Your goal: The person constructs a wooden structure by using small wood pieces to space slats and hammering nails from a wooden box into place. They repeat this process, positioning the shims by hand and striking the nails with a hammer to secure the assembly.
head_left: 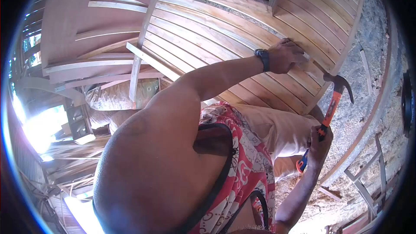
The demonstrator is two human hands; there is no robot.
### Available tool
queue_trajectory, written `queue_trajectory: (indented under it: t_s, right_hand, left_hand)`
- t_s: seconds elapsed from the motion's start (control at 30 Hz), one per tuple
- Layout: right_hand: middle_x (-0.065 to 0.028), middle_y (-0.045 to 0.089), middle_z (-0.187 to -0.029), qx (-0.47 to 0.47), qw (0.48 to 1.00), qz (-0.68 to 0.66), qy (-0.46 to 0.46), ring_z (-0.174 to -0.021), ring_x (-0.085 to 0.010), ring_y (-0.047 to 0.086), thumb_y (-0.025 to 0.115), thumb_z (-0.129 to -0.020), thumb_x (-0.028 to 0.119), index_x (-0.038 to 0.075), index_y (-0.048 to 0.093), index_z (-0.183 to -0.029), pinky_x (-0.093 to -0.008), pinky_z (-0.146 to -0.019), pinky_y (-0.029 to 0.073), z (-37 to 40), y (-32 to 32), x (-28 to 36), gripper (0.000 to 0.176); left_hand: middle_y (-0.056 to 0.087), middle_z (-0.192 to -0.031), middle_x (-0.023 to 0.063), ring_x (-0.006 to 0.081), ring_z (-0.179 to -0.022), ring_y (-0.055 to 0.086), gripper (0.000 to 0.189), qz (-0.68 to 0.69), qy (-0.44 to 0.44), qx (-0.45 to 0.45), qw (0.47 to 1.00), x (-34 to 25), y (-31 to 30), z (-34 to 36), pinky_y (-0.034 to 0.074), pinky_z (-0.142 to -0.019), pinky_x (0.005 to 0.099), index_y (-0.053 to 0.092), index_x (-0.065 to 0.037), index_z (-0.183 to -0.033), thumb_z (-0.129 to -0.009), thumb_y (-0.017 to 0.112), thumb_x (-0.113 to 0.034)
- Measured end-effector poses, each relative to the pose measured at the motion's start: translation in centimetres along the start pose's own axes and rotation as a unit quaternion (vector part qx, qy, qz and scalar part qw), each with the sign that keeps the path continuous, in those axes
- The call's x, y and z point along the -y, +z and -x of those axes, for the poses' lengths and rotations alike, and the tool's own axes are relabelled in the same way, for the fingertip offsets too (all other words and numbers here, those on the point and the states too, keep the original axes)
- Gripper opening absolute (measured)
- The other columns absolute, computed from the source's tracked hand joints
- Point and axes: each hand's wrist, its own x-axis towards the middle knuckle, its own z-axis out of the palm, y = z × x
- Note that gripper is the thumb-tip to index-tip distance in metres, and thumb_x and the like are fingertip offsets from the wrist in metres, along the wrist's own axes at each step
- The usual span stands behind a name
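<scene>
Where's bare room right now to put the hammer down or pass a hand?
Bare: the planking between the sloping batten and the left hand; the ground strip between hull edge and curved timber. Crowded: scrap frames beyond the right hand and hammer.

Ground [377, 39] strewn with shavings, right; loose slat [366, 67] lying on it; batten frame [362, 182] flat on the ground, lower right; heap of timber strips [71, 160] lower left, partly in glare; pale patterned cloth [115, 97] at left.
</scene>
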Motion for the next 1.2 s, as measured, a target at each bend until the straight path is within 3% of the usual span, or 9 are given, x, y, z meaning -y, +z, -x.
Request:
queue_trajectory:
  t_s: [0.03,0.1,0.17,0.23,0.3,0.33,0.47,0.9,1.2]
  right_hand:
    - [0.0013,0.049,-0.071,-0.004,1.000,0.001,0.003,-0.053,-0.0061,0.047,0.069,-0.096,0.017,0.004,0.055,-0.101,-0.0250,-0.047,0.042,-0.4,0.0,-0.5,0.020]
    - [0.0034,0.049,-0.067,0.002,0.983,0.013,-0.185,-0.057,-0.0052,0.047,0.068,-0.096,0.020,0.007,0.057,-0.093,-0.0240,-0.049,0.037,-1.6,-0.2,-2.5,0.017]
    - [0.0028,0.049,-0.067,-0.036,0.994,-0.017,-0.105,-0.060,-0.0056,0.046,0.068,-0.096,0.020,0.007,0.057,-0.092,-0.0244,-0.051,0.037,-0.4,0.1,-2.3,0.018]
    - [0.0020,0.050,-0.066,-0.045,0.987,0.068,-0.136,-0.057,-0.0056,0.047,0.067,-0.096,0.018,0.006,0.058,-0.091,-0.0258,-0.049,0.038,-0.6,-0.6,-3.2,0.016]
    - [0.0013,0.054,-0.065,-0.016,0.997,-0.070,0.031,-0.053,-0.0061,0.049,0.068,-0.096,0.018,0.005,0.060,-0.090,-0.0265,-0.048,0.040,0.1,-0.7,-1.8,0.016]
    - [0.0013,0.054,-0.065,-0.031,0.996,-0.072,0.039,-0.053,-0.0061,0.049,0.068,-0.096,0.018,0.005,0.060,-0.090,-0.0265,-0.048,0.040,0.2,-0.9,-2.1,0.016]
    - [-0.0001,0.057,-0.064,-0.045,0.995,-0.089,0.018,-0.050,-0.0071,0.054,0.071,-0.095,0.020,0.003,0.062,-0.093,-0.0263,-0.047,0.043,0.3,-0.8,-2.5,0.020]
    - [-0.0006,0.058,-0.063,-0.024,0.997,-0.078,0.014,-0.051,-0.0078,0.055,0.071,-0.095,0.020,0.002,0.063,-0.094,-0.0267,-0.047,0.043,0.2,-1.0,-1.6,0.020]
    - [-0.0010,0.058,-0.063,-0.026,0.996,-0.079,0.018,-0.050,-0.0089,0.055,0.071,-0.095,0.020,0.001,0.063,-0.092,-0.0277,-0.048,0.042,0.1,-1.1,-1.6,0.020]
  left_hand:
    - [0.066,-0.125,0.0084,0.0304,-0.120,0.061,0.042,-0.008,0.004,0.003,1.000,-0.2,0.3,-0.1,0.041,-0.109,0.0514,0.066,-0.021,-0.129,-0.088,0.070,-0.023]
    - [0.069,-0.113,0.0115,0.0322,-0.113,0.063,0.034,0.014,0.035,0.009,0.999,0.8,1.5,-0.4,0.044,-0.105,0.0496,0.070,-0.023,-0.122,-0.088,0.066,-0.028]
    - [0.070,-0.109,0.0123,0.0345,-0.113,0.062,0.035,0.099,0.031,0.007,0.995,1.2,2.4,-0.4,0.045,-0.103,0.0490,0.070,-0.017,-0.122,-0.091,0.066,-0.030]
    - [0.071,-0.116,0.0103,0.0331,-0.113,0.062,0.036,0.059,0.023,0.002,0.998,-0.3,1.5,-0.8,0.045,-0.102,0.0487,0.071,-0.018,-0.124,-0.089,0.070,-0.027]
    - [0.071,-0.114,0.0090,0.0318,-0.108,0.065,0.038,0.070,-0.002,0.010,0.997,-1.0,0.9,-1.5,0.047,-0.101,0.0474,0.071,-0.020,-0.124,-0.086,0.073,-0.024]
    - [0.071,-0.115,0.0099,0.0321,-0.107,0.065,0.037,0.068,-0.001,0.012,0.998,-1.3,0.7,-1.7,0.047,-0.100,0.0479,0.072,-0.018,-0.122,-0.086,0.073,-0.022]
    - [0.071,-0.119,0.0107,0.0325,-0.109,0.065,0.036,0.113,-0.057,0.029,0.992,-1.2,1.3,-1.6,0.048,-0.100,0.0484,0.073,-0.015,-0.120,-0.084,0.071,-0.014]
    - [0.072,-0.118,0.0123,0.0314,-0.109,0.067,0.039,0.065,-0.001,-0.002,0.998,-1.8,0.7,-2.0,0.048,-0.100,0.0473,0.074,-0.012,-0.118,-0.079,0.076,-0.011]
    - [0.071,-0.119,0.0068,0.0299,-0.113,0.064,0.028,0.114,0.017,-0.042,0.992,-3.4,0.7,-2.3,0.046,-0.103,0.0483,0.077,-0.015,-0.103,-0.075,0.076,-0.011]
